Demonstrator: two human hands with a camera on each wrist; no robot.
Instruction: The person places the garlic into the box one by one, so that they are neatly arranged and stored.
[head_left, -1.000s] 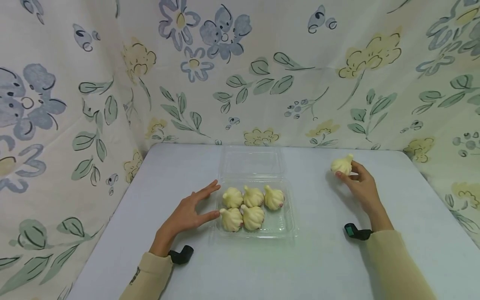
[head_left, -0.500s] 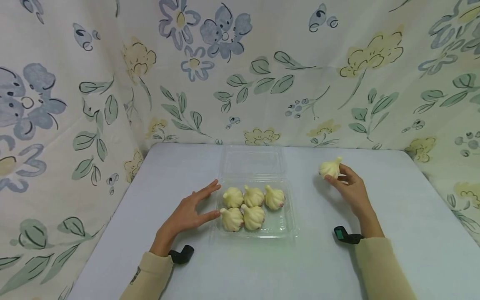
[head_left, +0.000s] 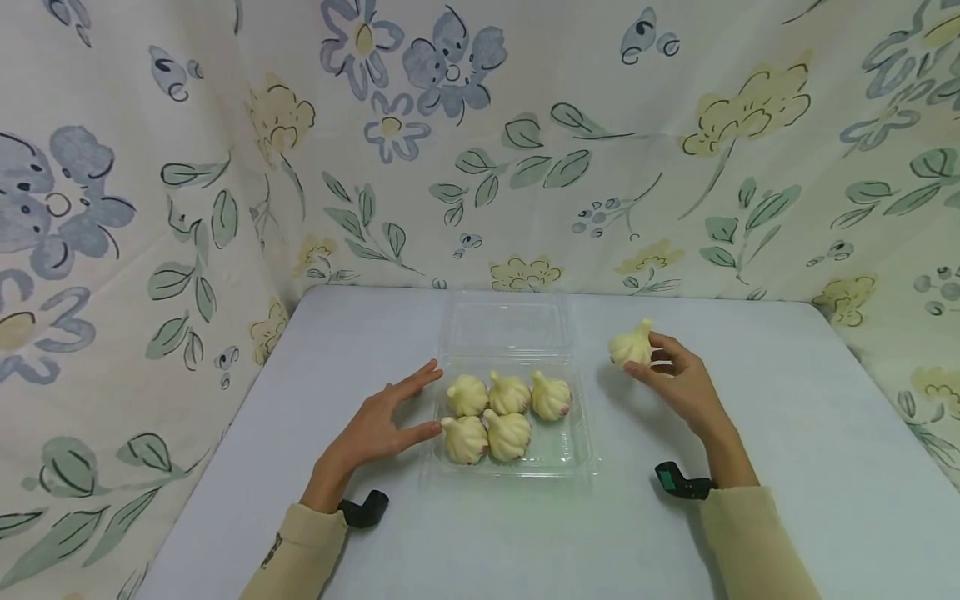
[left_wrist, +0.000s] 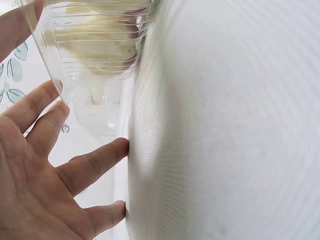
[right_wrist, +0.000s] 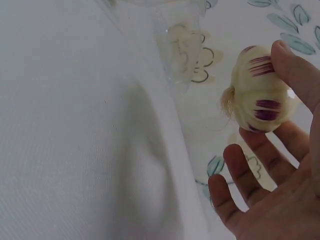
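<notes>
A garlic bulb [head_left: 631,347], pale with purple streaks and a tuft of roots in the right wrist view, is pinched between thumb and fingers of my right hand [head_left: 678,387]. It hangs above the table, right of a clear plastic box [head_left: 558,454]. Inside the box several garlic bulbs [head_left: 508,435] fill the back row and the left and middle of the front row; the front right spot is bare. My left hand [head_left: 378,427], fingers spread, touches the box's left side. In the left wrist view, two of its fingertips [left_wrist: 120,146] rest on the table.
The box's clear lid [head_left: 506,325] lies folded back behind it. A white table [head_left: 337,333] carries everything, and a floral curtain [head_left: 480,208] rises along its back and sides. Each wrist wears a small black camera, such as the right wrist camera [head_left: 682,482].
My right hand has moved left and slightly nearer with the garlic bulb, closing in on the box. The left hand and the box have stayed in place.
</notes>
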